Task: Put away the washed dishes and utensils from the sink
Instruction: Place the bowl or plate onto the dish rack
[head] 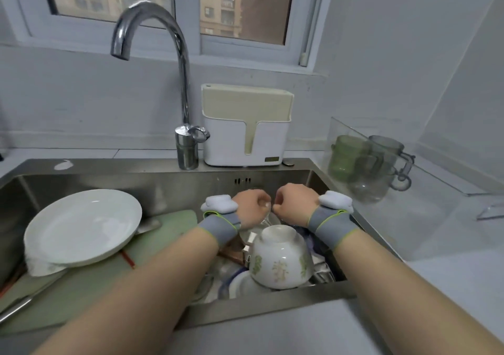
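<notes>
A small kitchen with pale walls and a window [169, 3] looking onto apartment blocks; below it a steel sink [245, 169] is set into a grey counter [450, 278]. From my remote seat, I judge the job is barely begun, since the sink holds nearly everything.

On the left side of the sink, a white plate [81, 226] lies tilted on a cloth [41, 268] and a green cutting board [169, 234]. A metal handle [16, 311] pokes out at the lower left. On the right side, a flowered bowl [281, 259] sits upside down on a heap of smaller dishes and metal pieces that I cannot sort out.

Both hands hang over the back of that heap, close together. The left hand [249, 207] and the right hand [296, 203] have their fingers curled in, knuckles up. Something clear, perhaps a glass rim, shows just under them. I cannot tell whether either hand grips it or holds nothing.

The faucet [152, 27] arches over the middle of the sink, so anything tall lifted straight up there could knock its spout. A white holder [245, 139] stands behind the rim. To the right, glass mugs [368, 163] crowd a clear tray [450, 188] on the counter, a likely place for glassware, though it looks tight. The bowl sits nearest me, and the stack beneath could shift once it goes.
</notes>
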Motion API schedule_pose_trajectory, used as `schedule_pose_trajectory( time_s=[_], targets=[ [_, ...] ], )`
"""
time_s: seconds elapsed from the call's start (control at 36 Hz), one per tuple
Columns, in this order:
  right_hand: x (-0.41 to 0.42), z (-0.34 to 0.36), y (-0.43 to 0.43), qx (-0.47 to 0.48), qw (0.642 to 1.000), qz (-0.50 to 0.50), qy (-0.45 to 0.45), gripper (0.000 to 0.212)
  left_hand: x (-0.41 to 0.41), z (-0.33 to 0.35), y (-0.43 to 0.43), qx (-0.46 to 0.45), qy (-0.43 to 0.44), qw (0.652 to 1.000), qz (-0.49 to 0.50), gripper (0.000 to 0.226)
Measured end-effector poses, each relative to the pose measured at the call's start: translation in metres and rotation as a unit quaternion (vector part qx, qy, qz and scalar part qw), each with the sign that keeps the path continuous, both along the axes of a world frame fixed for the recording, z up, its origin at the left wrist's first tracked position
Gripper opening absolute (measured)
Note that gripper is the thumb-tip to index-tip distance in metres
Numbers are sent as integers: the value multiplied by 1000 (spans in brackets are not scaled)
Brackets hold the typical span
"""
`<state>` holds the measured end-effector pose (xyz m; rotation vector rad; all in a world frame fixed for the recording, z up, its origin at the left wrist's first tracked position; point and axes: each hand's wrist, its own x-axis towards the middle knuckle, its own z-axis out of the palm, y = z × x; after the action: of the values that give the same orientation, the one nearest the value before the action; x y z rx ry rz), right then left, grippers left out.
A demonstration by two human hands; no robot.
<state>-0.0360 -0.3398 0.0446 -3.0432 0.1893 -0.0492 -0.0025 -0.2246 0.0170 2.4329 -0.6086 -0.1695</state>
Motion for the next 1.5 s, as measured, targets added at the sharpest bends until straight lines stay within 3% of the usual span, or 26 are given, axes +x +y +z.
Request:
schedule_pose_trajectory(
  time_s=[0.08,0.36,0.47,0.58,0.78,0.97,1.08,1.19,1.31,1.42,1.47,1.5],
  targets=[
    [-8,-18,-3,12,999,-8,34,30,-3,-21,-1,31,16,999,12,36],
    [-15,-39,-22,101,971,-5,217,78,-6,-43,8,191,140,971,-25,37],
    [-14,-43,-17,104,972,-7,211,84,-2,-54,13,206,256,944,-38,36],
    [-14,-42,-12,116,976,0,182,77,1,-59,12,181,305,935,-25,33],
    [-12,-41,-13,107,982,5,157,67,4,-65,13,112,375,920,23,27],
    [-9,-40,-24,187,968,-20,166,53,9,-61,16,-15,465,881,79,27],
    [-9,-35,-35,225,958,-40,172,47,2,-53,17,-131,539,828,83,18],
    [-10,-34,-47,274,943,-65,177,34,-5,-44,16,-189,589,782,73,19],
    [-7,-39,-53,338,921,-108,158,45,1,-51,14,-266,605,746,82,40],
    [-3,-46,-56,408,893,-145,125,62,-1,-43,13,-320,579,744,93,16],
    [-3,-46,-54,460,865,-157,120,68,-2,-38,12,-383,549,734,113,17],
    [-3,-45,-52,487,852,-158,113,60,-1,-36,11,-416,534,726,124,21]
  ],
)
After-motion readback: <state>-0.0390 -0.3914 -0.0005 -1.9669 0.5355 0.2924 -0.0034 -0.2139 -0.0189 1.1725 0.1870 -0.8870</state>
